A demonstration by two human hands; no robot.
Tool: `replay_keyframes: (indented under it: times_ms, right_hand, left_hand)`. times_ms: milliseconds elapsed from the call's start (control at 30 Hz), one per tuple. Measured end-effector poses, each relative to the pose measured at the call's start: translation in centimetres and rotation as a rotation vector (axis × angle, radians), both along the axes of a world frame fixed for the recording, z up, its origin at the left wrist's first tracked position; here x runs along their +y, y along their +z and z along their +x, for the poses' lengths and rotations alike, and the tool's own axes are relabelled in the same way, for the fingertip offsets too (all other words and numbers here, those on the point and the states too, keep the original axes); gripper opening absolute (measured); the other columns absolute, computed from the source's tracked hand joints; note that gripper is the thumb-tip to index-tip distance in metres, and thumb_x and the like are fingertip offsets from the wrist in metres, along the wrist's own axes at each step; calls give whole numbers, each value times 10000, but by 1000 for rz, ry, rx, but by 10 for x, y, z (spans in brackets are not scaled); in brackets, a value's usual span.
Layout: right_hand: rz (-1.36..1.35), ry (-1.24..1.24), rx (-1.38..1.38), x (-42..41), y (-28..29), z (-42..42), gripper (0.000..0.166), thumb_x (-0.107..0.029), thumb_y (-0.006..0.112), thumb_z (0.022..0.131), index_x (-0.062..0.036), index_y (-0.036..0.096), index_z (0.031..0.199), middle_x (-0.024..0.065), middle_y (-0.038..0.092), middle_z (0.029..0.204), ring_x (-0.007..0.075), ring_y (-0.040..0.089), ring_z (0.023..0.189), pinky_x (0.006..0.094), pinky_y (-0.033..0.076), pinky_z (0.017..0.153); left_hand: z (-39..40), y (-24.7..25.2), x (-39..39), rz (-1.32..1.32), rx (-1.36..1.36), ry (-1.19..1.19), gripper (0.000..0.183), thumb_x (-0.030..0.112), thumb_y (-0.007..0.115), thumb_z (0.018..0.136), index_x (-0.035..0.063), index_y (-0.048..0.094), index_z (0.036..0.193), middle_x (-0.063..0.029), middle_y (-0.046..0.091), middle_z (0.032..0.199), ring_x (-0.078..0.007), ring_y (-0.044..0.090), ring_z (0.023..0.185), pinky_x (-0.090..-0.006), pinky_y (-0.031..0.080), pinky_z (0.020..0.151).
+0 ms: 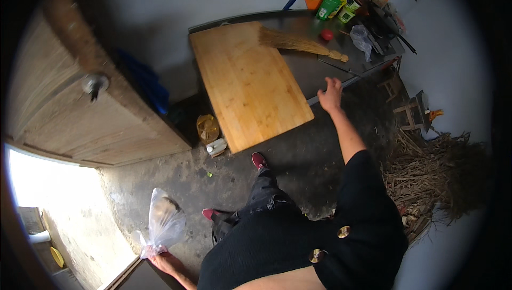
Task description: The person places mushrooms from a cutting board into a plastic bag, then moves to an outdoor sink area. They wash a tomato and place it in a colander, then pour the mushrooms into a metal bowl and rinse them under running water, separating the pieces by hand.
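Note:
At the lower left, my left hand (163, 261) grips the gathered neck of a translucent plastic bag (166, 224). Something brownish shows through the bag, too blurred to name. My right hand (332, 94) reaches out over the front edge of a dark metal worktop (304, 72), its fingers apart and nothing in them. Left of that hand, a large wooden board (252, 86) lies on the worktop and juts past its front edge. A straw whisk broom (300, 44) rests with its bristles on the board's far right corner. A thin dark rod (338, 67) lies just beyond my fingers.
A wooden door (52, 90) with a round knob (96, 84) stands at the left, beside a bright doorway. Dry sticks (424, 174) and wooden stools (410, 112) line the right wall. Tubs (330, 8), a red round object (327, 34) and a pan (380, 22) occupy the worktop's back.

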State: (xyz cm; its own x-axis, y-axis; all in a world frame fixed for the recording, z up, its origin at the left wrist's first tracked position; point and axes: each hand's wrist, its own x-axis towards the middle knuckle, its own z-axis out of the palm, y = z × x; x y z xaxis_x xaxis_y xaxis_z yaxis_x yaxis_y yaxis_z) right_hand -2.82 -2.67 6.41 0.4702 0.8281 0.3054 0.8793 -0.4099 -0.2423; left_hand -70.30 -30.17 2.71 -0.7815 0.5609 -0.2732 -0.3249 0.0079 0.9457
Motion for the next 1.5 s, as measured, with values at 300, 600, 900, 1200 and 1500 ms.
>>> replay_keyframes:
  times_ms: [300,600,900,1200,1500]
  right_hand:
    - [-209,-296,103,201,16,207,834,-367,690,708,-214,233,1389,169,180,1392,401,307,1228,462,353,974]
    - [-386,-268,239,318,-14,274,942,-469,699,681,-344,121,1414,147,11,1461,446,208,1281,584,341,948]
    - [-409,-156,68,362,-42,314,728,-468,696,640,-199,439,1266,155,394,1284,360,415,1174,459,405,922]
    - [-801,520,716,255,37,210,497,-354,648,637,-116,618,1073,204,498,1176,325,547,1007,375,430,879]
    - [-612,462,347,294,8,179,482,-392,663,610,-94,657,989,192,404,1294,346,449,1138,368,354,984]
  left_hand:
    - [17,-27,62,36,224,197,259,141,448,913,-16,501,1112,-113,560,1038,-209,526,960,-304,413,863]
    - [109,-4,149,-69,302,266,257,131,450,909,-24,508,1107,-119,563,1041,-207,529,958,-303,417,863]
    - [116,7,178,-109,341,269,256,121,453,906,-32,515,1101,-126,565,1044,-206,532,956,-303,421,863]
    - [72,40,96,-54,328,339,254,112,456,902,-40,521,1096,-132,568,1047,-204,536,954,-302,425,863]
    - [13,53,-62,180,260,386,202,61,452,898,-66,544,1027,-91,597,966,-157,557,855,-262,464,799]
